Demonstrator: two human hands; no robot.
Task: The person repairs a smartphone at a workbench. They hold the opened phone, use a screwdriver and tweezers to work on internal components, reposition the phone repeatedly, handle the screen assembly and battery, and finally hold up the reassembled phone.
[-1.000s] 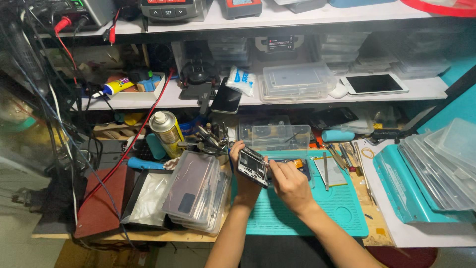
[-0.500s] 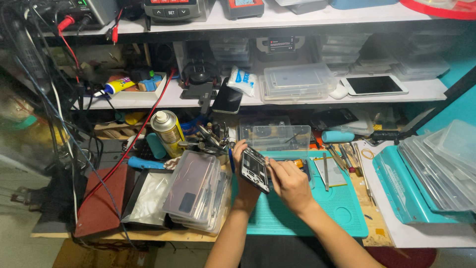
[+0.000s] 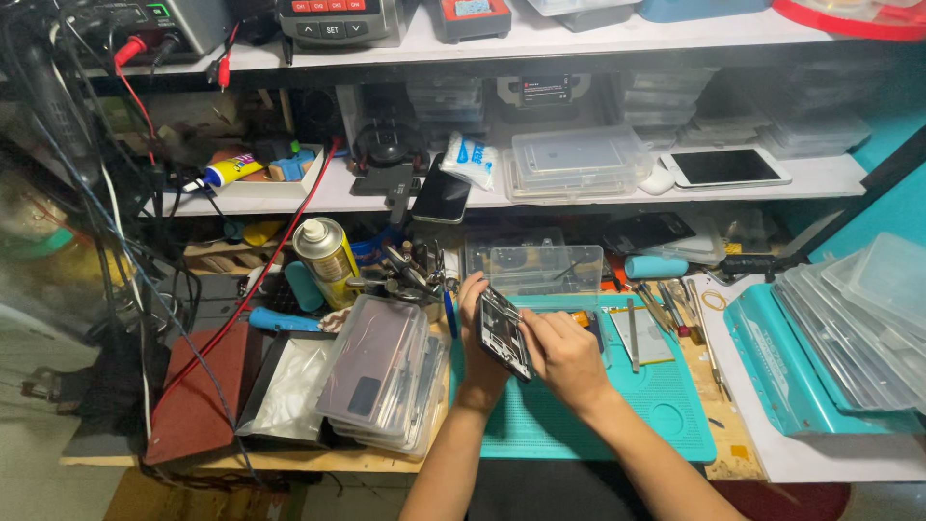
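Opened phone (image 3: 503, 333) is gripped edge-on in left hand (image 3: 479, 333), above the teal mat (image 3: 617, 415) on the desk. Right hand (image 3: 564, 352) is closed on an orange-handled screwdriver (image 3: 577, 317), tip at the phone. Driver best kept square to the screw, pressure light.

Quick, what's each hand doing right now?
Left hand: closed on the opened phone, holding it tilted.
Right hand: fingers pinched at the phone; held tool cannot be told.

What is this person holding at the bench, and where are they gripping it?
The left hand holds an opened phone upright by its far edge. The right hand pinches an orange-handled tool against the phone's exposed inside.
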